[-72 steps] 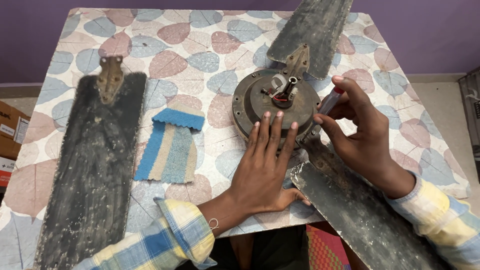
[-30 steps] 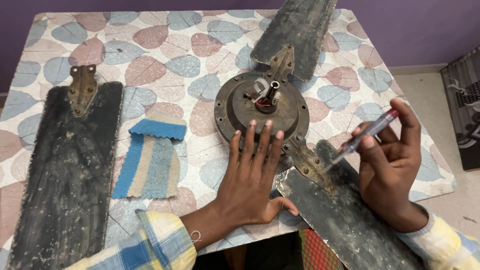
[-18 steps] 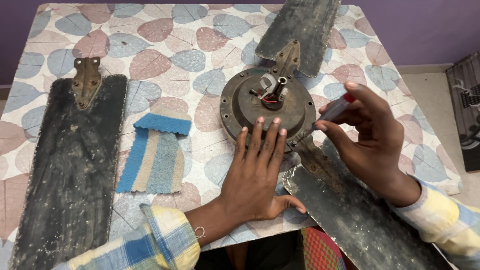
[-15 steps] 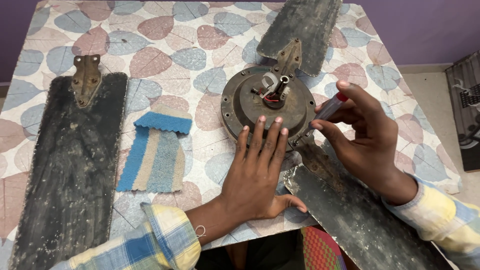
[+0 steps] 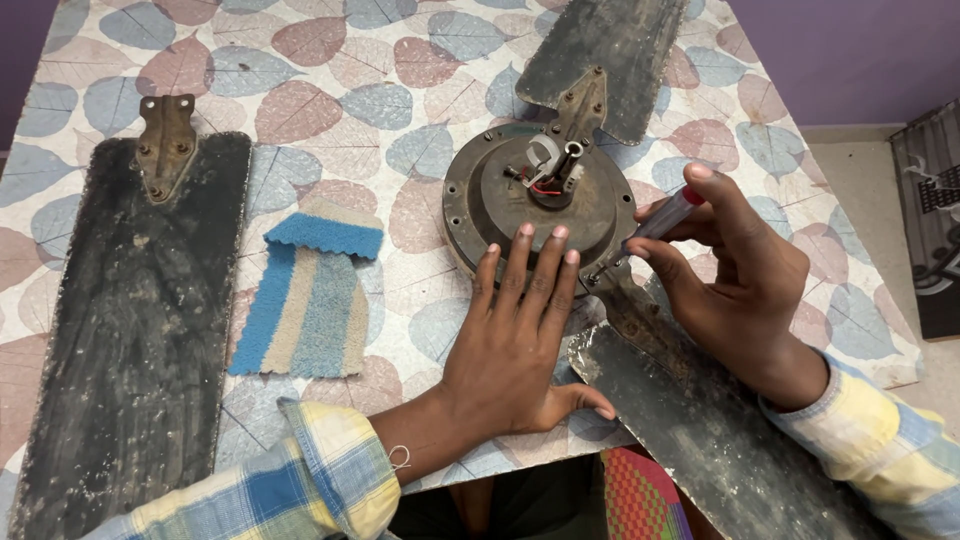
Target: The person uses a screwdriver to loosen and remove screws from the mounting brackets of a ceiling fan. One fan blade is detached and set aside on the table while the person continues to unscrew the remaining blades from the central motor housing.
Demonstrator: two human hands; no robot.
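A round, rusty ceiling fan motor (image 5: 500, 195) lies on a table with a leaf-patterned cover (image 5: 330, 90). My left hand (image 5: 510, 335) rests flat, fingers apart, on the motor's near rim. My right hand (image 5: 740, 280) grips a small screwdriver (image 5: 662, 218) with a clear handle and red cap. Its tip sits at the metal bracket of the near-right dirty blade (image 5: 700, 430), where that bracket meets the motor. A second blade (image 5: 600, 50) stays attached at the far side.
A detached dirty blade (image 5: 130, 310) with its bracket lies along the table's left side. A blue and beige striped cloth (image 5: 310, 295) lies between it and the motor. A dark object (image 5: 935, 220) stands on the floor at the right.
My right hand came back from the right with the screwdriver and set its tip at the bracket by the motor. My left hand has stayed flat on the motor.
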